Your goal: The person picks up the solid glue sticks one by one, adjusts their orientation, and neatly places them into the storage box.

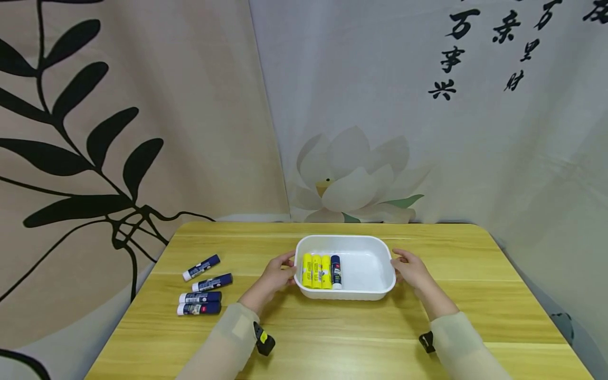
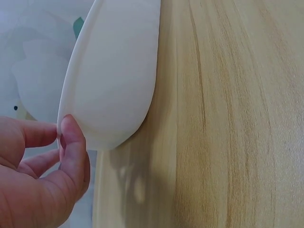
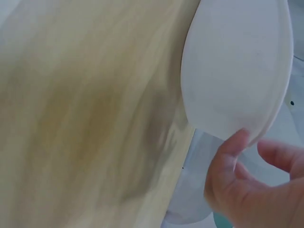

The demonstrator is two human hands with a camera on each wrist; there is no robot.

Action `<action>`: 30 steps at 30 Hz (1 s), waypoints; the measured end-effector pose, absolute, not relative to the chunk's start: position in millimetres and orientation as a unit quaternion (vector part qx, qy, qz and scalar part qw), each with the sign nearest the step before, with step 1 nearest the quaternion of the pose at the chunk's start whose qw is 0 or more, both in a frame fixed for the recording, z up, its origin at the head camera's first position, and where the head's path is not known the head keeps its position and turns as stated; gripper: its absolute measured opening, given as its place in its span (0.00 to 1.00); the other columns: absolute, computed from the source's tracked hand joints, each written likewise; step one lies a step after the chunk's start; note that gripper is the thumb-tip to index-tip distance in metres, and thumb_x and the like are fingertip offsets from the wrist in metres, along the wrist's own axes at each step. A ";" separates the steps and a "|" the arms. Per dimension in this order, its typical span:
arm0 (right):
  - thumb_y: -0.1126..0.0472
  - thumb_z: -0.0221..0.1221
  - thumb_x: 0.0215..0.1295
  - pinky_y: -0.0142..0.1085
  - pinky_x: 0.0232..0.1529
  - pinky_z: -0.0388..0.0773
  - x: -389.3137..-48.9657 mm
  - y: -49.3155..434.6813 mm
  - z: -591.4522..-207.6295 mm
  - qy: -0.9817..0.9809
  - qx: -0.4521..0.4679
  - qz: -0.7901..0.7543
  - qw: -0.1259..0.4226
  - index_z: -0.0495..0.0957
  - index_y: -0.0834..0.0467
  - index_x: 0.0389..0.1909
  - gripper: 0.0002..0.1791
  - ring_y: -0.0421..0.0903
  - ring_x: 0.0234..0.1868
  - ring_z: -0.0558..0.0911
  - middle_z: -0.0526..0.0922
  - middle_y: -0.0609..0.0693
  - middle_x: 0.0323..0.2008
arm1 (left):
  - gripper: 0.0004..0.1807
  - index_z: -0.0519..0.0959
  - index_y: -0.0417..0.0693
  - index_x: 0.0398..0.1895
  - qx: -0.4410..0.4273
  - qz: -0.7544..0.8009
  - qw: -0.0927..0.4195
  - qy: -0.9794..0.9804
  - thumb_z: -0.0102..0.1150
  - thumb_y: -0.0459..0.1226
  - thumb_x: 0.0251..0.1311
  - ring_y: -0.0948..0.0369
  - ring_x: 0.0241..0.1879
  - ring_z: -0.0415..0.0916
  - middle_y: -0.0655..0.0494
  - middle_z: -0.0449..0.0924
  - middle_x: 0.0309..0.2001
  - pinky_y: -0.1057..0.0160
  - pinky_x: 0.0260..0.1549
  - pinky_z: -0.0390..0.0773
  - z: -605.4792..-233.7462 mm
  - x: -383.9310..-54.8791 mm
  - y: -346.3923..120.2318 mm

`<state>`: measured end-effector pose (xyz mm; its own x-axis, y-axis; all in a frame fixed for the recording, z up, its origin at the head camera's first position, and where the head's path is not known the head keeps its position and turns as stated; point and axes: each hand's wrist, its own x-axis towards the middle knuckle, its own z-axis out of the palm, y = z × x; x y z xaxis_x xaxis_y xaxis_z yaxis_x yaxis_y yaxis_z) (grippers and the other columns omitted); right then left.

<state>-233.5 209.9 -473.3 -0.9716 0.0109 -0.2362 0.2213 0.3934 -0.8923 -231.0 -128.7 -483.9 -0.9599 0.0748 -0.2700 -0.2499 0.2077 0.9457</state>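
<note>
A white plastic tray (image 1: 364, 294) sits on the table in front of me, its long side towards me. Three yellow sticks (image 1: 316, 272) and one dark blue glue stick (image 1: 336, 272) lie side by side in its left half. My left hand (image 1: 276, 274) pinches the tray's left rim between thumb and fingers, as the left wrist view shows up close. At the opposite end, my right hand (image 1: 412, 270) has its thumb and fingertips at the rim, thumb on the outer wall in the right wrist view.
Left of the tray, several dark blue glue sticks with white ends lie on the wooden table (image 1: 332, 338); the lower two (image 1: 199, 308) lie against each other. Behind the table hangs a printed curtain (image 1: 361, 105). Dark wrist cameras (image 1: 264, 339) are strapped at both sleeves.
</note>
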 end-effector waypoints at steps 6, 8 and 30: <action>0.69 0.50 0.68 0.36 0.32 0.77 -232.9 209.8 -475.9 0.799 0.072 -0.586 0.116 0.61 0.69 0.65 0.25 0.44 0.32 0.77 0.72 0.56 0.40 | 0.26 0.64 0.43 0.68 -0.062 0.617 0.120 0.775 0.48 0.28 0.66 0.61 0.30 0.69 0.46 0.66 0.45 0.62 0.31 0.79 -485.5 -230.1 -128.7; 0.69 0.50 0.67 0.34 0.30 0.77 -233.4 209.2 -475.8 0.798 0.075 -0.587 0.114 0.62 0.69 0.65 0.25 0.43 0.31 0.76 0.71 0.54 0.38 | 0.26 0.65 0.43 0.67 -0.062 0.611 0.115 0.781 0.49 0.28 0.66 0.61 0.30 0.69 0.47 0.66 0.45 0.62 0.31 0.79 -486.9 -229.9 -129.2; 0.68 0.50 0.68 0.36 0.33 0.80 -233.8 210.8 -470.8 0.799 0.080 -0.581 0.136 0.61 0.67 0.66 0.26 0.45 0.34 0.79 0.70 0.55 0.39 | 0.29 0.62 0.46 0.69 0.055 0.246 -0.088 0.964 0.54 0.37 0.66 0.43 0.52 0.70 0.40 0.68 0.58 0.47 0.42 0.77 -479.2 -197.5 -290.2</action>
<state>-233.8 210.8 -470.8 -0.9502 -0.0296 -0.3103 0.2861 0.3122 -0.9059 -197.5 -290.2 -479.2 -0.9785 0.0619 0.1966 0.1484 0.8734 0.4638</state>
